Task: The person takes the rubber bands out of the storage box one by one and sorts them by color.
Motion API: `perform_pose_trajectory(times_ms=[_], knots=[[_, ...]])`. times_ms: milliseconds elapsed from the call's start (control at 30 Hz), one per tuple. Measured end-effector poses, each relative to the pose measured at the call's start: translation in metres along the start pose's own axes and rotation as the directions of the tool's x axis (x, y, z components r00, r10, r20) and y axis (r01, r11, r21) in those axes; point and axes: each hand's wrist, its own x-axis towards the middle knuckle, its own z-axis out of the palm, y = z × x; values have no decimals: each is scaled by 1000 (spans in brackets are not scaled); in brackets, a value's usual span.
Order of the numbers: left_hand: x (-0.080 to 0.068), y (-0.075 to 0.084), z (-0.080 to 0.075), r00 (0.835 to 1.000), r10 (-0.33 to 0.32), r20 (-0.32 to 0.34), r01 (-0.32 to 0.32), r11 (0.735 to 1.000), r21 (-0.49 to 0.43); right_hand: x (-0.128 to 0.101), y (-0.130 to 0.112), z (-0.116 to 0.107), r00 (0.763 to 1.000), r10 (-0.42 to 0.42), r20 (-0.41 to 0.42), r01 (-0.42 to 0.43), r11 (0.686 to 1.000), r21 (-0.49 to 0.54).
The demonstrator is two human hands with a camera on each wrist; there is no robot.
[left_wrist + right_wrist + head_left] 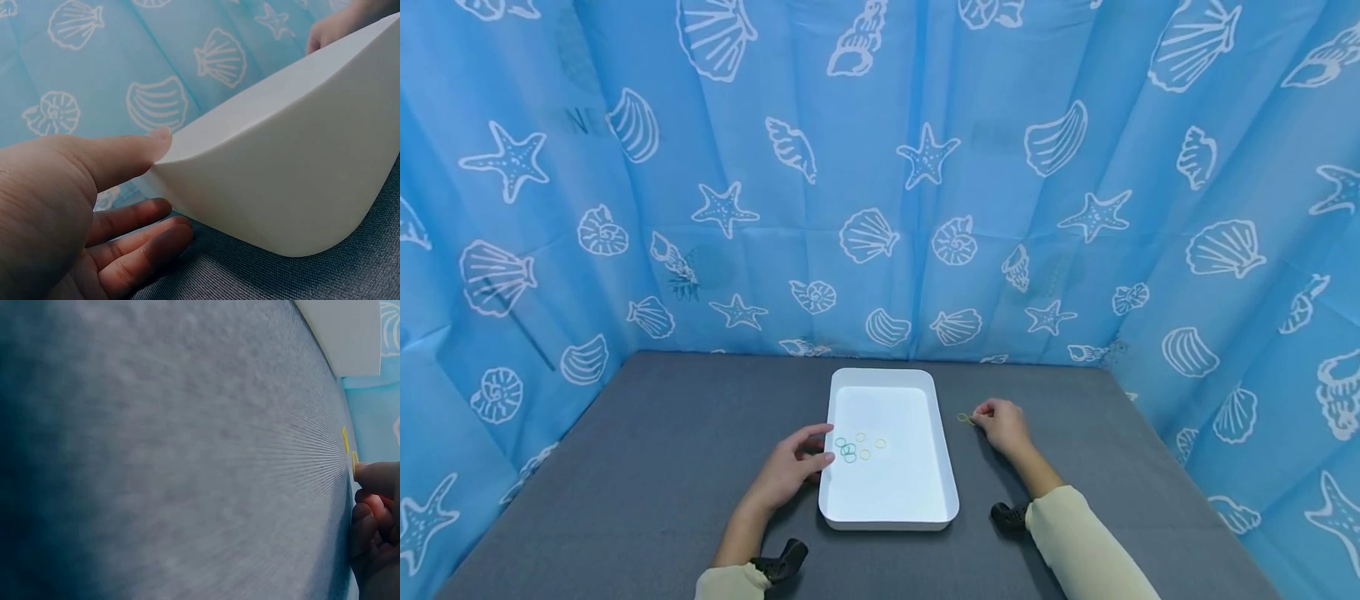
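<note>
A white tray (889, 501) lies on the grey table, with several small green rubber bands (848, 450) and several yellow ones (881, 444) inside toward its left side. My left hand (792, 467) is at the tray's left wall. In the left wrist view its thumb (153, 145) touches the rim, while the other fingers extend loosely below along the outside. Right of the tray, my right hand (1004, 427) pinches a thin yellow rubber band (355, 464) between thumb and fingertips, low over the table. Another yellow rubber band (962, 417) lies just beside those fingertips.
Grey cloth covers the table (662, 467). A blue curtain (880, 183) with white shell and starfish prints hangs behind it and along both sides. Black wrist devices sit on the left (782, 562) and right (1009, 518) forearms.
</note>
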Motion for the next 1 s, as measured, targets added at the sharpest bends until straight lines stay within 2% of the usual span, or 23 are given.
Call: perform_pose_trajectory(times_ms=[333, 533, 867, 1000], knots=[[1, -1, 1, 1000, 1, 4, -1, 1000, -1, 4, 2, -1, 999, 47, -15, -48, 997, -55], [1, -1, 1, 1000, -2, -5, 2, 1000, -2, 4, 0, -2, 999, 30, -16, -31, 999, -34], [0, -1, 2, 1000, -9, -13, 9, 1000, 14, 5, 4, 0, 996, 91, 3, -90, 996, -18], [0, 0, 2, 1000, -3, -14, 3, 1000, 19, 4, 3, -2, 994, 104, 12, -105, 994, 23]])
